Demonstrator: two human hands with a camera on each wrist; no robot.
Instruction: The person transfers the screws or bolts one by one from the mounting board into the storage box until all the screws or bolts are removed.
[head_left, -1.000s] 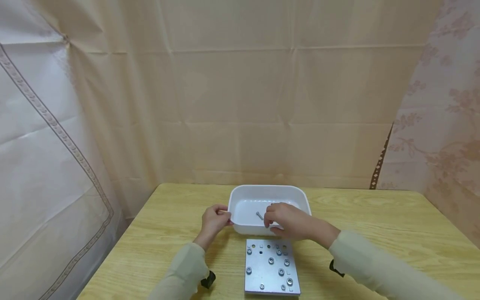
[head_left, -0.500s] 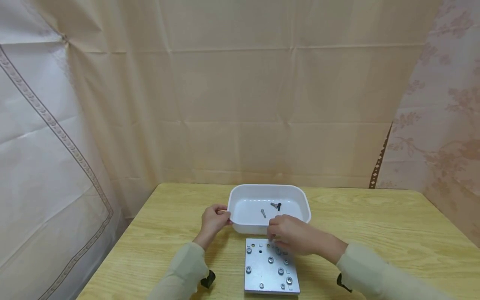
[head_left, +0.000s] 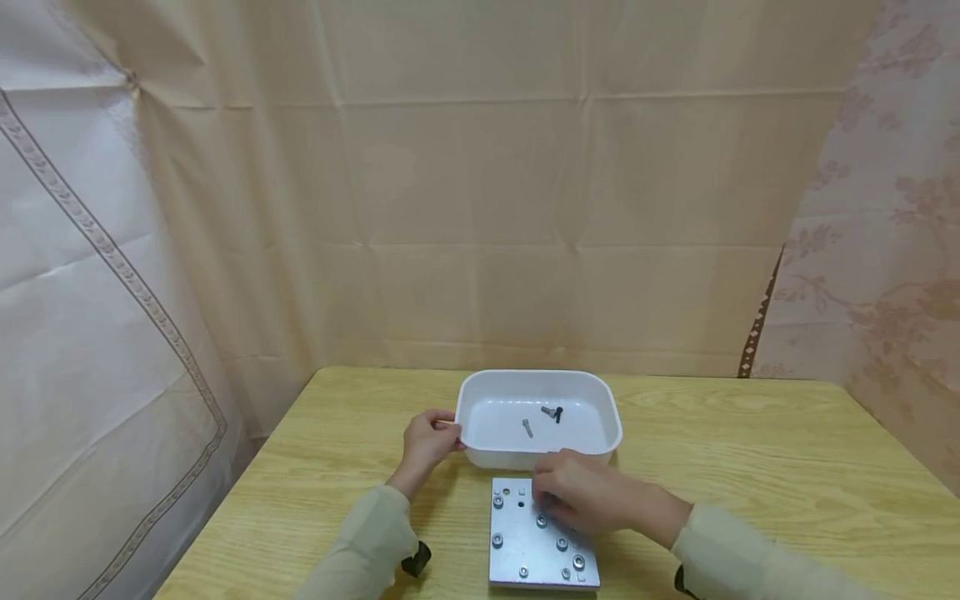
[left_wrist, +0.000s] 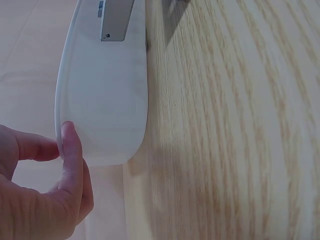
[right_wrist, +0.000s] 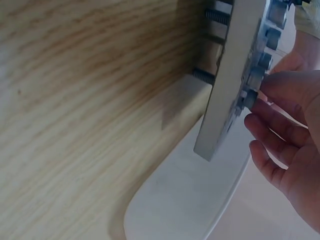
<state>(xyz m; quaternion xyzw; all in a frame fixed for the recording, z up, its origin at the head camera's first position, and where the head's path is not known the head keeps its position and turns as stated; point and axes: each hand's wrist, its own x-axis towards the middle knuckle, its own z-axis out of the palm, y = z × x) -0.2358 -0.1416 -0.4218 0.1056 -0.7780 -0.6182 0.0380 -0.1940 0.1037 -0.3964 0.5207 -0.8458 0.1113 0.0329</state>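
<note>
My left hand (head_left: 426,442) pinches the left rim of a white plastic tray (head_left: 498,458), thumb on one side and fingers on the other in the left wrist view. In the tray lie a silver screw (head_left: 527,428), a black screw (head_left: 558,415) and a shorter grey screw (head_left: 548,412). My right hand (head_left: 588,493) is over the far right part of a silver metal plate (head_left: 525,546) with several socket-head screws standing in it. In the right wrist view, its thumb and fingertips pinch a screw (right_wrist: 250,98) at the plate's face; its shank is hidden.
The plate stands in front of the tray, raised, with threaded screw ends (right_wrist: 204,76) poking out beneath. Holes (head_left: 521,504) show near its far left corner. Both things are on a wood-grain table (head_left: 720,433), with a beige curtain (head_left: 465,192) behind.
My right hand has moved out of the tray, back over its near rim and down onto the plate, uncovering screws in the tray. The left hand stays on the rim.
</note>
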